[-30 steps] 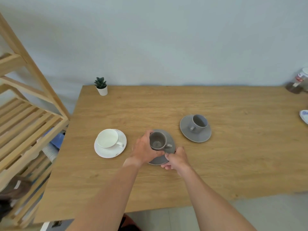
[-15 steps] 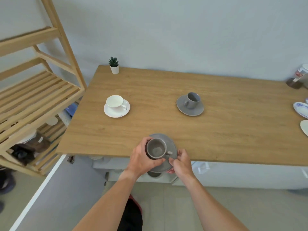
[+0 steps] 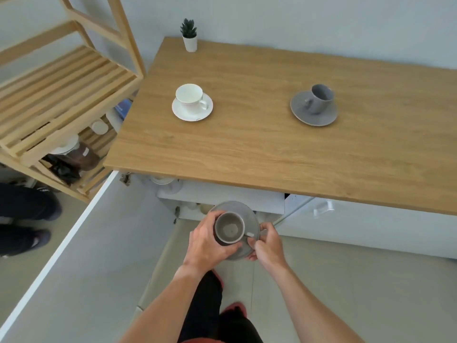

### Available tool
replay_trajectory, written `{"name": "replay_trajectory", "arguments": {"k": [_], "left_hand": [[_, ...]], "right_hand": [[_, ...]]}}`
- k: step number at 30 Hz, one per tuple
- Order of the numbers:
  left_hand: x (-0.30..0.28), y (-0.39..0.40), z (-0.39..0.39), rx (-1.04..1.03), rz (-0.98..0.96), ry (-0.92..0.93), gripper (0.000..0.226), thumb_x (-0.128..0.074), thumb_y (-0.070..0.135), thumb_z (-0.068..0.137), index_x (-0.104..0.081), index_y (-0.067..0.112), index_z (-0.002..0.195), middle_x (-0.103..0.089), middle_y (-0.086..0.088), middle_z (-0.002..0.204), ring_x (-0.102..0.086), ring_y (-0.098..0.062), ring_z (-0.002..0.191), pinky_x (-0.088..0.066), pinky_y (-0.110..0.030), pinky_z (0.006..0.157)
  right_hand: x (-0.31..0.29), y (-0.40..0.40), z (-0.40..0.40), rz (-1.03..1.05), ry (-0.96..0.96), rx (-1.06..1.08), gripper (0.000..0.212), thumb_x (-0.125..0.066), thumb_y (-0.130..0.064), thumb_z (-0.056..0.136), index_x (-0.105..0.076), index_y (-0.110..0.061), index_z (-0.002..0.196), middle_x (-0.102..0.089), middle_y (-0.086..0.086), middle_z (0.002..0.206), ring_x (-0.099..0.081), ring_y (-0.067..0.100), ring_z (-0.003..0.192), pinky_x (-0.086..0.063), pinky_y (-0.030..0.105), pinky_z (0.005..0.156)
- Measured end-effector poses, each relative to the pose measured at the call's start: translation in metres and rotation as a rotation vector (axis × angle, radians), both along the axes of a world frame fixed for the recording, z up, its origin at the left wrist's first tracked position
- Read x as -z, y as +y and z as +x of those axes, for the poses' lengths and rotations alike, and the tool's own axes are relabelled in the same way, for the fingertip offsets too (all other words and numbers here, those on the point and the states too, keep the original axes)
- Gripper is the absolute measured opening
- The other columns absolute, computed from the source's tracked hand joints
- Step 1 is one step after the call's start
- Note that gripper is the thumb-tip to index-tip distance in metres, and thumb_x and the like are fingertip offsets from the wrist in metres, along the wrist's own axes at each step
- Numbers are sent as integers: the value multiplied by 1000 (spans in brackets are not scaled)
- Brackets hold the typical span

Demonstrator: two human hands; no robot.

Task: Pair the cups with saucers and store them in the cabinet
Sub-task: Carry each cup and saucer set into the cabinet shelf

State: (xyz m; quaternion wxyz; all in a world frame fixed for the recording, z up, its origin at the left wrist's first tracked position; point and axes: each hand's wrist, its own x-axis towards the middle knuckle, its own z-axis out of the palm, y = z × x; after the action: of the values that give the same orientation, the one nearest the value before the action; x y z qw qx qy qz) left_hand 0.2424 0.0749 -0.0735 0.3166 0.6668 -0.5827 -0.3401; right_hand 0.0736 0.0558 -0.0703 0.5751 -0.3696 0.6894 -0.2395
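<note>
A grey cup (image 3: 229, 228) stands on a grey saucer (image 3: 237, 211), and I hold the pair in the air below the table's front edge. My left hand (image 3: 206, 242) wraps the cup and the saucer's left rim. My right hand (image 3: 268, 243) pinches the saucer's right rim by the cup's handle. On the wooden table (image 3: 247, 149) rest a white cup (image 3: 189, 97) on a white saucer (image 3: 205, 112) and a second grey cup (image 3: 320, 97) on a grey saucer (image 3: 301, 112). Just beyond the held pair is the open white cabinet (image 3: 222, 198) under the table.
The cabinet's open door (image 3: 61, 246) stretches toward me on the left. A wooden slatted shelf rack (image 3: 61, 95) stands left of the table, with jars on its lower level. A small potted plant (image 3: 189, 37) sits at the table's far left corner. Another person's legs (image 3: 22, 219) are at the far left.
Both hands lifted the grey cup and saucer off the table, drew them past the front edge and lowered them toward the cabinet. The view tilted down, bringing the cabinet and door into sight.
</note>
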Motion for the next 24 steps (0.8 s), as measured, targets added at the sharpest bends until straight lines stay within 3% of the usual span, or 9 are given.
{"name": "replay_trajectory", "arguments": {"k": [8, 11, 13, 17, 21, 24], "left_hand": [[110, -46, 31, -60, 170, -77, 78, -83, 55, 52, -47, 39, 119, -63, 19, 114, -62, -11, 108, -52, -45, 92], [167, -80, 40, -89, 161, -92, 82, -89, 43, 56, -49, 30, 126, -64, 11, 119, -61, -15, 113, -47, -30, 95], [198, -104, 47, -102, 156, -88, 84, -89, 44, 55, -49, 30, 127, -64, 10, 119, -60, -15, 113, -47, -32, 94], [242, -143, 60, -71, 146, -83, 87, -91, 42, 52, -50, 29, 127, -65, 11, 120, -61, -14, 114, -51, -40, 96], [263, -176, 69, -60, 130, -89, 88, -88, 47, 49, -49, 32, 127, -64, 11, 121, -60, -18, 117, -50, -48, 98], [272, -193, 76, -62, 131, -58, 88, -88, 49, 46, -50, 33, 124, -64, 12, 119, -60, -18, 115, -50, -47, 98]], "right_hand": [[124, -47, 46, 109, 32, -4, 27, -63, -2, 90, -45, -21, 95, -65, 21, 105, -70, 35, 77, -55, 28, 44], [180, -78, 62, 108, 58, 17, 27, -65, -4, 90, -45, -18, 102, -62, 14, 109, -69, 35, 84, -57, 29, 47], [210, -101, 68, 114, 83, 8, 27, -65, -6, 91, -44, -16, 106, -59, 12, 111, -70, 37, 88, -60, 32, 51], [255, -141, 77, 128, 125, -28, 29, -64, -9, 92, -40, -19, 104, -60, 19, 117, -72, 39, 81, -55, 27, 43], [277, -170, 86, 123, 118, -29, 29, -64, -9, 93, -39, -17, 106, -61, 20, 116, -73, 30, 57, -57, 27, 48], [287, -187, 89, 84, 134, -26, 28, -66, -9, 90, -41, -20, 94, -60, 16, 114, -74, 31, 65, -60, 30, 53]]}}
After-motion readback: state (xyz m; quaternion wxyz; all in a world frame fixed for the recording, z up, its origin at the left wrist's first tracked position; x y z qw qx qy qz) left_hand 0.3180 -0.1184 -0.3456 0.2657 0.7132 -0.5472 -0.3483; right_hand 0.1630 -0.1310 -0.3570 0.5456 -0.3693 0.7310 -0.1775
